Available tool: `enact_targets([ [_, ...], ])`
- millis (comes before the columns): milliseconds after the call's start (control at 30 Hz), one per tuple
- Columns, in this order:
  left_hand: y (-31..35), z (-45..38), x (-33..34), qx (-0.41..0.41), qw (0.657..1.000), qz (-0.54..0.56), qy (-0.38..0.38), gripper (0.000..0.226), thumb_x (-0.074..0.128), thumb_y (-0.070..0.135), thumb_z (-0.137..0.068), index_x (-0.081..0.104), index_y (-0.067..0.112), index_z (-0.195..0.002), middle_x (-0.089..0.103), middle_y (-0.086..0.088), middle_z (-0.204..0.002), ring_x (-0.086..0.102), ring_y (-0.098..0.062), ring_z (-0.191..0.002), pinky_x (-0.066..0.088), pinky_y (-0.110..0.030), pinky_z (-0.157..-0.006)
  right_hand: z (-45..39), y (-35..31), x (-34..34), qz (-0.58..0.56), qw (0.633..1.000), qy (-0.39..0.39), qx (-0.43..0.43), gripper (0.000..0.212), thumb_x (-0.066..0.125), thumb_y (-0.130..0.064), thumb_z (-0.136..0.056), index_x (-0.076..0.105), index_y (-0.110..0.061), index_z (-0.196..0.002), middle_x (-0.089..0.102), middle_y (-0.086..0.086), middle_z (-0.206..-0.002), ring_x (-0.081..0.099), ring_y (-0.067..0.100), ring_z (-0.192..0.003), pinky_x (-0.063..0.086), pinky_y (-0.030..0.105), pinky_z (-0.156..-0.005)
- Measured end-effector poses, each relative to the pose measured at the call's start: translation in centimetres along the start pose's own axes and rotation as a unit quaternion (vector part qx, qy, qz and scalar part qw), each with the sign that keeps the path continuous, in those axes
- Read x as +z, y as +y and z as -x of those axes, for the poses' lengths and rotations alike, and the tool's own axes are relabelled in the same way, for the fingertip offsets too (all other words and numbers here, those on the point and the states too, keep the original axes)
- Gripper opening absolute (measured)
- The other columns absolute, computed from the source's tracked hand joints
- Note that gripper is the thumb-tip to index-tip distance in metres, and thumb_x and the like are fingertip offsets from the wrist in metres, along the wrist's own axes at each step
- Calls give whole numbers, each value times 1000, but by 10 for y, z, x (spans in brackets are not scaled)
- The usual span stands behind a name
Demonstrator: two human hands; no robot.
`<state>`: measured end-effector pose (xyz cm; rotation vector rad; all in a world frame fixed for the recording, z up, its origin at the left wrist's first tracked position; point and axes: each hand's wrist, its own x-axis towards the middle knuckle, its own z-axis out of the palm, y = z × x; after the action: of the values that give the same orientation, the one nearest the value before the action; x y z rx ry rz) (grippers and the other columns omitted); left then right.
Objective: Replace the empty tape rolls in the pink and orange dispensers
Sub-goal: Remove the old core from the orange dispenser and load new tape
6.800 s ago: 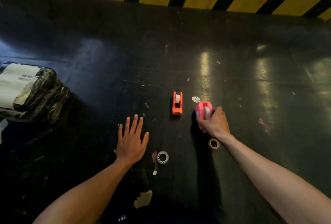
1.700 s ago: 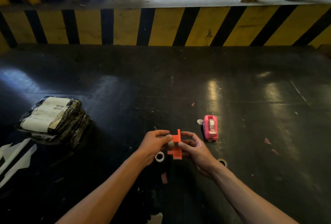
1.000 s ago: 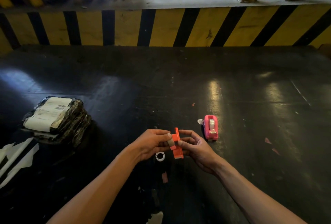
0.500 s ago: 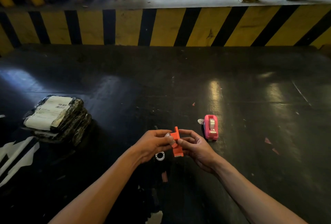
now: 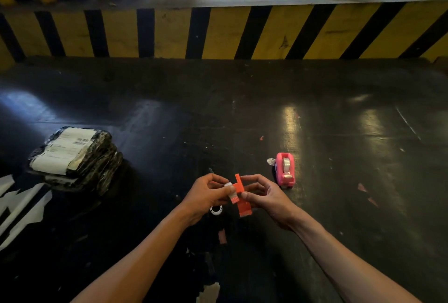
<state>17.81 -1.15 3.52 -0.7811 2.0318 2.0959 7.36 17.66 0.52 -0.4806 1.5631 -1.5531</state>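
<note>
Between both hands, the orange dispenser [image 5: 242,196] tilts, small and bright.

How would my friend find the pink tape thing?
Start at the big black floor below the yellow-and-black striped wall. Just right of the two hands stands the pink tape dispenser, alone on the floor; the orange dispenser is held up in the hands.

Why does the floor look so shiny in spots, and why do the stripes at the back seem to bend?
Head view: bright streaks on the dark floor are glare from lights out of frame. The striped barrier bows because the lens is wide-angle. Lighting is dim overall; the orange dispenser held between the left hand and right hand looks slightly soft, while the pink dispenser reads clearly.
</note>
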Motion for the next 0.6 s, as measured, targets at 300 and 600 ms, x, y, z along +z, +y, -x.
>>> enact_targets([
  [300, 1, 5, 5, 55, 995, -82, -3, 28, 76, 17, -87, 65, 14, -112, 72, -7, -112, 72, -18, -102, 59, -39, -91, 0, 11, 6, -89, 995, -24, 42, 44, 83, -22, -81, 65, -25, -121, 68, 20, -120, 70, 33, -109, 59, 43, -85],
  [600, 5, 1, 8, -12, 1000, 2, 8, 27, 70, 15, -91, 58, 8, -114, 74, -14, -104, 77, -23, -89, 62, -32, -72, 2, 13, 11, -136, 990, -13, 35, 45, 79, -18, -84, 64, -17, -127, 64, 27, -122, 68, 39, -110, 59, 41, -82],
])
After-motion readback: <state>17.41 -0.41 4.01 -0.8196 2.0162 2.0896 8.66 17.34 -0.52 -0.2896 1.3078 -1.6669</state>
